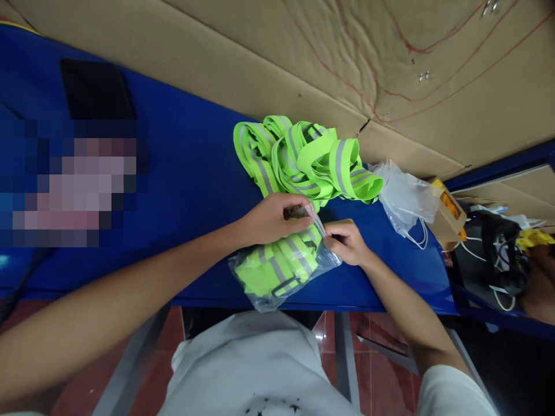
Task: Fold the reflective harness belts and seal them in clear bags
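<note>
Head view: your left hand (pixel 274 219) and right hand (pixel 349 243) both pinch the bag (pixel 328 260); bundled straps (pixel 277 263) sit inside, loose straps (pixel 303 159) lie unbagged beyond.

blue table (pixel 182 173) | green reflective straps (pixel 318 153), heaped | plastic bags (pixel 405 193) | black slab (pixel 96 89)

A brown box (pixel 450 215) sat near the right end of a blue bench (pixel 186 156); a dark flat object (pixel 96 89) lay at left, and red cords (pixel 385 121) crossed the tan board (pixel 243 63) behind.
</note>
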A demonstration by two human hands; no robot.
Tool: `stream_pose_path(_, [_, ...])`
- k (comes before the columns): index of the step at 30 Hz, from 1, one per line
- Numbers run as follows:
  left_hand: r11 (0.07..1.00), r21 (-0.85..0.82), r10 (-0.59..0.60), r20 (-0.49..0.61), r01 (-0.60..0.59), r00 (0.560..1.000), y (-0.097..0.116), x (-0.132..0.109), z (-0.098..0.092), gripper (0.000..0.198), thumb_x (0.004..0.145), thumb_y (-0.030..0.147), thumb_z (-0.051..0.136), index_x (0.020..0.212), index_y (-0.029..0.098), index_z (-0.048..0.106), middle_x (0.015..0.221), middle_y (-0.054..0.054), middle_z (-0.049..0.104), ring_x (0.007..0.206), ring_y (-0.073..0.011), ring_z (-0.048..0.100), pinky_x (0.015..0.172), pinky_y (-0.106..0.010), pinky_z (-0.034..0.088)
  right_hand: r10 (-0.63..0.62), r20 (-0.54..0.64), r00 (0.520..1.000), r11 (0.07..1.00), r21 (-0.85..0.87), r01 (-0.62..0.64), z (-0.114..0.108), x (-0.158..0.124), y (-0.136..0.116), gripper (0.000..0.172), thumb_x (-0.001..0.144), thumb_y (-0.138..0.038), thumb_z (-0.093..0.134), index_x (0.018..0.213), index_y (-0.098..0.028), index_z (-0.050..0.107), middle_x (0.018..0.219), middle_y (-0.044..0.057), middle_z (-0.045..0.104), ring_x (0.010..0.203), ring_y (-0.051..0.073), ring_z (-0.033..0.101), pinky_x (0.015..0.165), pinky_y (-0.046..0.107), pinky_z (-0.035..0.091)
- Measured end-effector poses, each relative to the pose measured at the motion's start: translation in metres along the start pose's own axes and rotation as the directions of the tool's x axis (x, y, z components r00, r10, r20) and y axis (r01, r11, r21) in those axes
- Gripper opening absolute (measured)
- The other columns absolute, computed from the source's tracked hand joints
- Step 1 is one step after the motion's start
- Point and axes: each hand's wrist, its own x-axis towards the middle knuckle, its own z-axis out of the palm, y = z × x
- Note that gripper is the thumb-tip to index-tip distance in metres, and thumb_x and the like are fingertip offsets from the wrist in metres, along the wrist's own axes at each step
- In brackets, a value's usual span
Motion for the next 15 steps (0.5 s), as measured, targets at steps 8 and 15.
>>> stream_pose_path(8, [0.998, 0.05, -0.028, -0.022, 0.03, 0.999, 0.004, -0.003, 0.0, 0.022, 0.088, 0.039, 0.068, 0.09, 0.018, 0.075, 0.079, -0.001, 0.072, 0.072, -0.0142, 0.063, 0.063, -0.023, 0.047, -0.004, 0.005, 1.0, 1.0, 0.004, 0.004, 0.001, 0.0, 0.0, 0.034, 0.091, -0.019, 0.056, 0.062, -0.019, 0.037, 0.059, -0.005, 0.031, 0.054, 0.007, 0.029, 0.053, 0.025, 0.024])
stream_pose_path(15, [1.0, 0.004, -0.009, -0.002, 0.009, 1.0, 0.004, 0.0, -0.008, 0.026, 0.091, 0.041, 0.068, 0.094, 0.018, 0.079, 0.093, -0.004, 0.079, 0.088, -0.0196, 0.071, 0.077, -0.027, 0.053, -0.008, 0.002, 1.0, 1.0, -0.015, 0.008, 0.0, 0.0, 0.002, 0.036, 0.094, -0.021, 0.056, 0.063, -0.019, 0.038, 0.06, -0.005, 0.031, 0.054, 0.007, 0.03, 0.053, 0.024, 0.025])
